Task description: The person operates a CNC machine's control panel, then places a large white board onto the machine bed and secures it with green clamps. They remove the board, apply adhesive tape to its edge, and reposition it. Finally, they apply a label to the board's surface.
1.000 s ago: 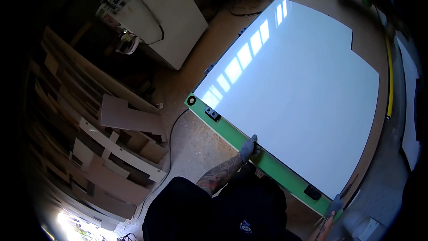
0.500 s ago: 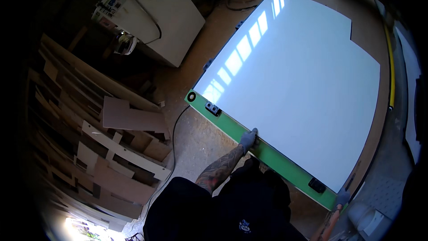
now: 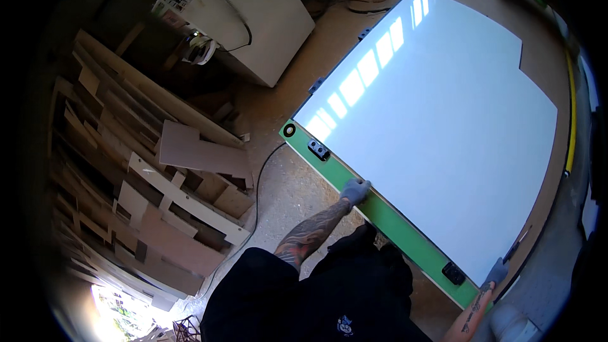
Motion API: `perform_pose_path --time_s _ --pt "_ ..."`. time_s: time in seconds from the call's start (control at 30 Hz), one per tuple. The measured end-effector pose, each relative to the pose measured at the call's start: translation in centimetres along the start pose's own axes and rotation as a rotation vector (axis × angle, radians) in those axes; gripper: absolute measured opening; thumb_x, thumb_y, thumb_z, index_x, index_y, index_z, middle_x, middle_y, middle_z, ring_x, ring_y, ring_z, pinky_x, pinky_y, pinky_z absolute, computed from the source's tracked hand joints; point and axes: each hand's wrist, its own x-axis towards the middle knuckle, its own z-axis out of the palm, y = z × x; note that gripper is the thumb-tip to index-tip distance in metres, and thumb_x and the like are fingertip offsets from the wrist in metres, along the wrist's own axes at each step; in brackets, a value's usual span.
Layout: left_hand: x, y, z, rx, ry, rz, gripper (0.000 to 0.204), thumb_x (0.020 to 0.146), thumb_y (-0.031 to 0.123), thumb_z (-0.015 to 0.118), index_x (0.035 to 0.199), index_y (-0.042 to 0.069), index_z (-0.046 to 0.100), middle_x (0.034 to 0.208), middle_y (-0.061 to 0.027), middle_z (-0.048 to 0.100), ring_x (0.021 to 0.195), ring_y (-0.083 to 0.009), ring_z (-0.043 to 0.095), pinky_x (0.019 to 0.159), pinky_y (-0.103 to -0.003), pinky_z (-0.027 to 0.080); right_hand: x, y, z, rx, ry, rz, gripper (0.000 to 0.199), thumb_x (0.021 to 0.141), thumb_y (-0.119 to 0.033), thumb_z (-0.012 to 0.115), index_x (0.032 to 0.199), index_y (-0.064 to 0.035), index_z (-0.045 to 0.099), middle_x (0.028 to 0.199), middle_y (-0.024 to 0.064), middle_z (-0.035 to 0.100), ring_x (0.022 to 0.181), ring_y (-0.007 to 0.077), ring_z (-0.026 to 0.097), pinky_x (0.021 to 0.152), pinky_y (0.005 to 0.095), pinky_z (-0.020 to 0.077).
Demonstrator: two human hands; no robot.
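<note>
From the head view, the white panel (image 3: 437, 120) lies flat on the tabletop (image 3: 546, 41), its near edge running along the green strip (image 3: 405, 235). As far as can be judged, laying it down is done; what is left is unclear, since both hands are at it and whether it sits square cannot be made out (the fisheye bends every straight line).

The left grip (image 3: 356, 190) is at the near edge, between the near-left black block (image 3: 318, 149) and the near-right black block (image 3: 453, 273); its gloved fingers look curled, but I cannot tell whether they clasp the panel or merely rest there. The right grip (image 3: 497, 271) is beside the panel's near right corner, fingers pointing along the right side; whether it holds or only presses cannot be told. The panel thus stretches away beyond both grips, its notched far right corner well apart from either.
</note>
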Motion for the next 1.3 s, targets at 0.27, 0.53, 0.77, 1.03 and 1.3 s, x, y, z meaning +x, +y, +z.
perform_pose_path --time_s 0.27,0.53,0.77,1.03,1.3 --pt "12.8 0.1 -17.6 0.203 0.482 0.394 0.044 0.088 0.040 0.068 0.107 0.001 0.070 0.099 -0.0212 0.072 0.095 -0.0363 0.070 0.084 -0.044 0.054 -4.7 4.1 1.7 -0.057 0.198 -0.128 0.045 0.094 -0.026 0.066 0.114 0.0137 0.064 0.107 0.0307 0.070 0.092 0.0433 0.069 0.078 0.0471 0.0538" --pt "28.8 4.0 -26.6 0.705 0.597 0.240 0.069 0.087 0.052 0.065 0.134 0.003 0.054 0.133 -0.0254 0.056 0.124 -0.0430 0.054 0.106 -0.051 0.043 -14.8 3.0 1.3 -0.200 0.265 -0.077 0.042 0.093 -0.025 0.065 0.113 0.0117 0.064 0.105 0.0296 0.070 0.090 0.0429 0.068 0.077 0.0473 0.0531" --pt "30.2 2.4 -27.7 0.775 0.467 0.272 0.056 0.093 0.046 0.062 0.131 0.005 0.060 0.128 -0.0241 0.058 0.121 -0.0408 0.055 0.104 -0.049 0.045 -18.0 1.5 0.9 -0.240 0.255 -0.042 0.039 0.093 -0.024 0.064 0.111 0.0099 0.064 0.102 0.0286 0.069 0.088 0.0426 0.067 0.076 0.0475 0.0524" --pt "30.6 1.2 -29.2 0.746 0.453 0.289 0.055 0.092 0.044 0.064 0.131 0.005 0.060 0.128 -0.0225 0.059 0.121 -0.0399 0.056 0.104 -0.048 0.045 -19.0 1.3 1.6 -0.252 0.247 -0.039 0.036 0.092 -0.023 0.063 0.109 0.0078 0.065 0.100 0.0274 0.068 0.086 0.0423 0.066 0.075 0.0478 0.0517" --pt "29.1 1.6 -28.1 0.712 0.515 0.320 0.051 0.093 0.040 0.064 0.130 0.004 0.061 0.127 -0.0221 0.060 0.122 -0.0403 0.055 0.104 -0.049 0.045 -16.4 0.2 4.0 -0.251 0.296 -0.054 0.033 0.092 -0.022 0.062 0.107 0.0058 0.065 0.097 0.0263 0.068 0.085 0.0419 0.065 0.074 0.0480 0.0509"
